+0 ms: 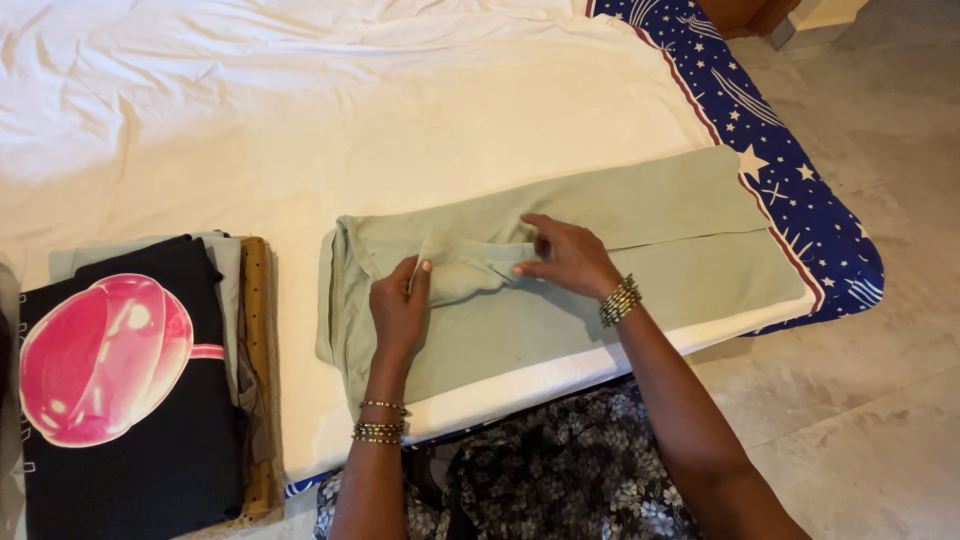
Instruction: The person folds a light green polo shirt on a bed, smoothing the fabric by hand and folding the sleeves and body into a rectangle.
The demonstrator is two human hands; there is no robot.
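Note:
A pale green garment (640, 240) lies folded lengthwise near the front edge of a bed covered with a white sheet (300, 130). My left hand (398, 308) pinches a small folded flap of the green cloth near the garment's left end. My right hand (565, 257) presses flat on the cloth just to the right of that flap, fingertips touching the fold. Both wrists carry beaded bracelets.
A stack of folded clothes (130, 380) sits at the left, topped by a black shirt with a pink round print. A blue star-patterned cover (800, 190) shows along the bed's right edge. Grey tiled floor (880, 400) lies to the right. My floral-patterned clothing is below.

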